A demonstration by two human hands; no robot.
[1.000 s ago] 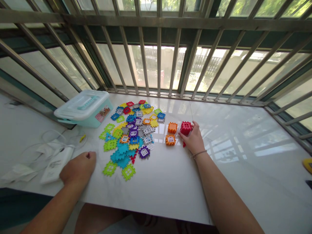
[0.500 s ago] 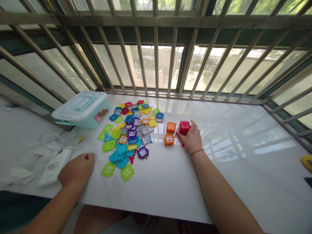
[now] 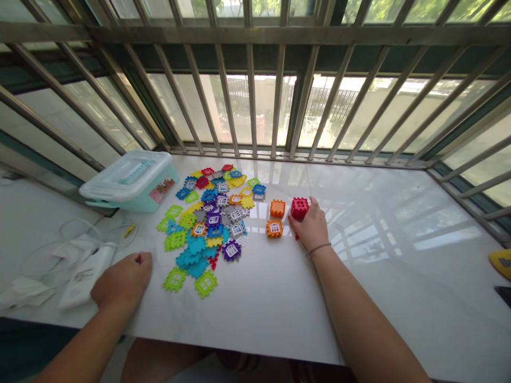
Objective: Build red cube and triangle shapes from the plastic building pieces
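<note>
My right hand (image 3: 313, 226) has its fingers round a red cube (image 3: 299, 207) built from interlocking plastic panels, at the right of the toys. A bit of another red piece shows below the cube, mostly hidden by the hand. Just left of it are two orange cubes, a plain-topped orange cube (image 3: 277, 208) behind and an orange cube with a white window (image 3: 274, 229) in front. My left hand (image 3: 122, 279) rests on the table as a loose fist, with nothing visible in it. Between the hands lies a spread of loose colourful interlocking panels (image 3: 195, 250).
At the back left stands a teal storage box (image 3: 131, 183) with a clear lid. A white power strip (image 3: 85, 276) and cables lie beside my left hand. Metal window bars (image 3: 250, 101) edge the white table (image 3: 255, 303) at the back. Something yellow (image 3: 501, 263) sits at the far right.
The whole view has shifted slightly, so things appear a little further left. Both hands keep their places, the right still on the red cube.
</note>
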